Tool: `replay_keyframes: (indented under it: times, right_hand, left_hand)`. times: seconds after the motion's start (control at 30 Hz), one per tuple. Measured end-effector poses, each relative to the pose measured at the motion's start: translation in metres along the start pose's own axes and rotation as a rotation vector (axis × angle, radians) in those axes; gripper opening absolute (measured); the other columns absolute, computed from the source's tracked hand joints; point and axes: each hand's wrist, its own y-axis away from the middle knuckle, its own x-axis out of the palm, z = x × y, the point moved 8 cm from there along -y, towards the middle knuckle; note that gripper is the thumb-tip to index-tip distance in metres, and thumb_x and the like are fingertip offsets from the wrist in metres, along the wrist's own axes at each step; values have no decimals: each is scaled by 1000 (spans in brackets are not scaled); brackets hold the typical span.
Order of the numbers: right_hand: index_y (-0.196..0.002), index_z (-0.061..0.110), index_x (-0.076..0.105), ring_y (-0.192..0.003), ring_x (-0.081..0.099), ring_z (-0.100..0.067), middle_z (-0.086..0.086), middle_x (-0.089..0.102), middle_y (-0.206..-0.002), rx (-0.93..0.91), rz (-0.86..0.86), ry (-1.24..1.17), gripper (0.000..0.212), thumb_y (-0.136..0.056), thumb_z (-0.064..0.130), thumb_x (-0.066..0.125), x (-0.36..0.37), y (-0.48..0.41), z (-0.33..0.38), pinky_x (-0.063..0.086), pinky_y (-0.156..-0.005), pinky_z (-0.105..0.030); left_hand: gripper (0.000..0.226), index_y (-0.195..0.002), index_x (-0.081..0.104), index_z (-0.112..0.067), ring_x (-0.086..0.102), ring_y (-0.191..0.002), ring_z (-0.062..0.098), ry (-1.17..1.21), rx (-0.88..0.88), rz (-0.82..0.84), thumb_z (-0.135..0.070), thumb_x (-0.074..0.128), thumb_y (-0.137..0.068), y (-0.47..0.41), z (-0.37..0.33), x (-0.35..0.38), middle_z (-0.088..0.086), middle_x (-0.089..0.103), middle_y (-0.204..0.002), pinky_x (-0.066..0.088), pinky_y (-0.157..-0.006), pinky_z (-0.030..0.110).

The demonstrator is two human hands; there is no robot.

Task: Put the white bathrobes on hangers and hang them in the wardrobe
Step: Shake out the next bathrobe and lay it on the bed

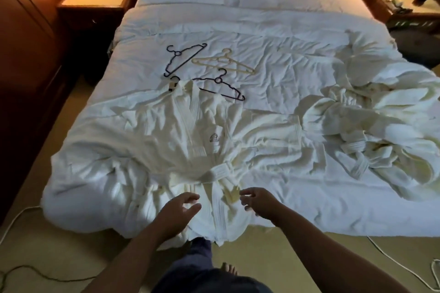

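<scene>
1. Left hand (181, 207) and right hand (256, 200), lower centre of frame; fingers loosely curled, gripping nothing; both just over the hem of the spread bathrobe (202, 126).
2. Spread bathrobe flat, mid-frame, on the bed (285, 38); belt (220, 170) tied.
3. Second bathrobe (371, 131) crumpled, right of frame.
4. Upper black hanger (190, 49), cream hanger (223, 60), lower black hanger (229, 88); upper centre, near the collar.
</scene>
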Motion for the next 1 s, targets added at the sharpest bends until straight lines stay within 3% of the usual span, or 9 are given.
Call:
replay_keyframes:
  times: [0.07, 0.13, 0.23, 0.4, 0.47, 0.6, 0.73, 0.83, 1.0]
  right_hand:
    - [-122, 16, 66, -84, 67, -13, -8, 72, -106, 25, -24, -107, 27, -98, 25, 63, -12, -9, 11, 42, -55, -14]
    - [-117, 18, 67, -83, 66, -13, -7, 73, -105, 43, -43, -197, 22, -98, 25, 61, -26, -21, 18, 42, -62, -22]
    - [-114, 21, 67, -87, 69, -15, -7, 73, -106, 49, -118, -307, 18, -98, 25, 59, -52, -38, 22, 45, -69, -28]
    - [-112, 19, 69, -96, 71, -23, -8, 73, -105, 107, -292, -560, 18, -98, 28, 61, -97, -58, -11, 51, -76, -34]
    - [-110, 18, 69, -95, 71, -23, -9, 73, -105, 130, -287, -591, 19, -97, 30, 62, -99, -62, -21, 51, -77, -36]
    - [-110, 16, 67, -90, 70, -20, -8, 73, -103, 185, -288, -629, 18, -98, 28, 60, -140, -82, -44, 51, -77, -36]
    - [-110, 19, 63, -82, 69, -18, -4, 70, -93, 229, -321, -677, 14, -98, 23, 58, -193, -119, -62, 49, -74, -34]
    - [-105, 20, 61, -81, 67, -19, -4, 65, -88, 260, -338, -779, 10, -96, 17, 56, -225, -153, -68, 48, -75, -35]
    - [-108, 13, 63, -74, 58, -20, -6, 58, -84, 430, -378, -933, 13, -96, 18, 60, -257, -209, -87, 50, -75, -40]
  left_hand:
    - [22, -111, 56, -44, 62, -97, 2, -10, 22, 4, -36, 65, -93, -19, -14, -14, -18, 63, -110, 47, -82, 17]
    - [21, -110, 58, -42, 67, -91, 8, -26, 35, 9, -34, 66, -92, -44, -28, -28, -14, 65, -110, 53, -89, 29]
    - [19, -103, 57, -47, 70, -87, 11, -86, 74, 46, -34, 65, -93, -82, -54, -39, -12, 67, -111, 54, -89, 34]
    - [24, -120, 59, -32, 69, -92, 8, -170, 104, 141, -33, 61, -96, -130, -103, -31, -13, 65, -115, 53, -81, 29]
    - [24, -120, 59, -33, 67, -98, 9, -147, 91, 141, -33, 61, -96, -133, -112, -30, -14, 63, -115, 54, -86, 31]
    - [29, -126, 54, -34, 66, -102, 11, -118, 90, 177, -32, 60, -97, -153, -150, -9, -12, 61, -118, 49, -80, 26]
    - [22, -120, 56, -31, 70, -85, 8, -124, 30, 177, -30, 59, -98, -173, -174, 10, -8, 65, -112, 48, -71, 23]
    - [19, -117, 60, -28, 71, -82, 9, -134, -17, 179, -27, 59, -98, -185, -189, 20, -6, 67, -109, 47, -68, 17]
    - [19, -116, 64, -28, 67, -86, 0, -104, -69, 89, -30, 61, -97, -202, -210, 23, -9, 67, -108, 48, -78, 19]
